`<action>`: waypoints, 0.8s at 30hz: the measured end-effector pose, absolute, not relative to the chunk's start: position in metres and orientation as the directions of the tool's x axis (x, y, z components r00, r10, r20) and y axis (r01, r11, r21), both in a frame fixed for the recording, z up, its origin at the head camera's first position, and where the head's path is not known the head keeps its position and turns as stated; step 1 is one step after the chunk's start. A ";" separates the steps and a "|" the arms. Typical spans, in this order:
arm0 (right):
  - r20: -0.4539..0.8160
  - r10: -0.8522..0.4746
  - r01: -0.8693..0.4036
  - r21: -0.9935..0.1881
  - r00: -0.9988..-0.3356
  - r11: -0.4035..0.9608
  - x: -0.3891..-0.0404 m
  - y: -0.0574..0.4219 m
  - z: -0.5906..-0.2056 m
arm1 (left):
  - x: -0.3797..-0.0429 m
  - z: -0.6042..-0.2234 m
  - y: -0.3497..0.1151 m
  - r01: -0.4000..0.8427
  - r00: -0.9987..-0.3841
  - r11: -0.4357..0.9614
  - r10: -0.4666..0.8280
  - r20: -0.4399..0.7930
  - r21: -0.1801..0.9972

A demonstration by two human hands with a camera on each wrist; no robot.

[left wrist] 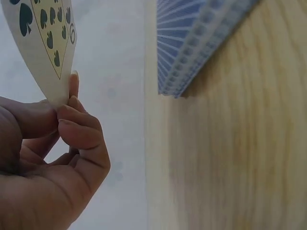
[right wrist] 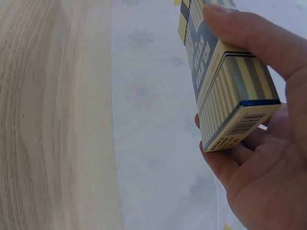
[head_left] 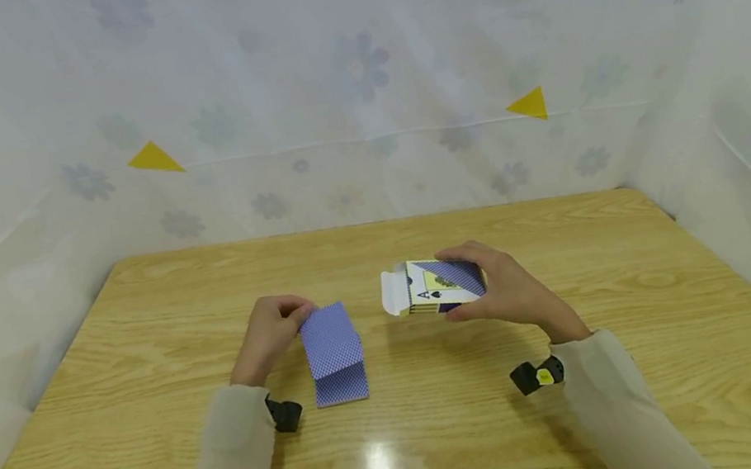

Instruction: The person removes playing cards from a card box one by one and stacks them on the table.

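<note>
My left hand point(head_left: 275, 332) pinches a playing card point(head_left: 328, 337) by its corner between thumb and fingers. The blue patterned back faces up in the head view, and its spades face point(left wrist: 56, 45) shows in the left wrist view. Below the raised card, the blue-backed deck point(head_left: 342, 386) lies on the table, partly hidden by it. My right hand point(head_left: 509, 286) grips the card box point(head_left: 444, 283) along its sides, thumb on one side and fingers on the other, above the table. An ace of spades is printed on the box, and its white flap point(head_left: 395, 293) stands open toward the left.
The wood-grain table point(head_left: 449, 439) ends at a back edge against a white flowered curtain point(head_left: 316, 69), which also hangs at both sides. Two yellow triangles point(head_left: 155, 158) are on the curtain. Black straps with small devices point(head_left: 287, 414) sit at both wrists.
</note>
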State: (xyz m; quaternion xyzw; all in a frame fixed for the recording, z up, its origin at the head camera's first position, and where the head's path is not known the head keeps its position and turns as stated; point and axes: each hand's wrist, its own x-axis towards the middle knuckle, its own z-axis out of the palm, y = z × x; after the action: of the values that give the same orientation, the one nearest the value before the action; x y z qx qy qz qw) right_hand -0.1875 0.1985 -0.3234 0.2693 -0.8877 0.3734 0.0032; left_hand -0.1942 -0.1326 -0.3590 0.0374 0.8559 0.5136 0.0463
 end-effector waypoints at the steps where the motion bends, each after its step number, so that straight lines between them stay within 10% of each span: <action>1: 0.206 -0.476 -0.480 -0.662 -0.855 0.576 -0.188 0.198 -0.323 | -0.194 -0.360 -0.132 0.025 -0.992 0.482 0.119 -0.038 0.876; 24: 0.210 -0.479 -0.485 -0.661 -0.852 0.572 -0.187 0.198 -0.322 | -0.196 -0.366 -0.118 0.037 -0.992 0.678 0.114 -0.054 0.734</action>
State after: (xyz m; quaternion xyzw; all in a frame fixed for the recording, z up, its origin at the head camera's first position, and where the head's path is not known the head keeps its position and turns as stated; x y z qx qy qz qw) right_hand -0.1866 0.1975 -0.3223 0.2721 -0.8866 0.3740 0.0039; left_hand -0.1965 -0.1181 -0.3662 0.0413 0.9148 0.3990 0.0477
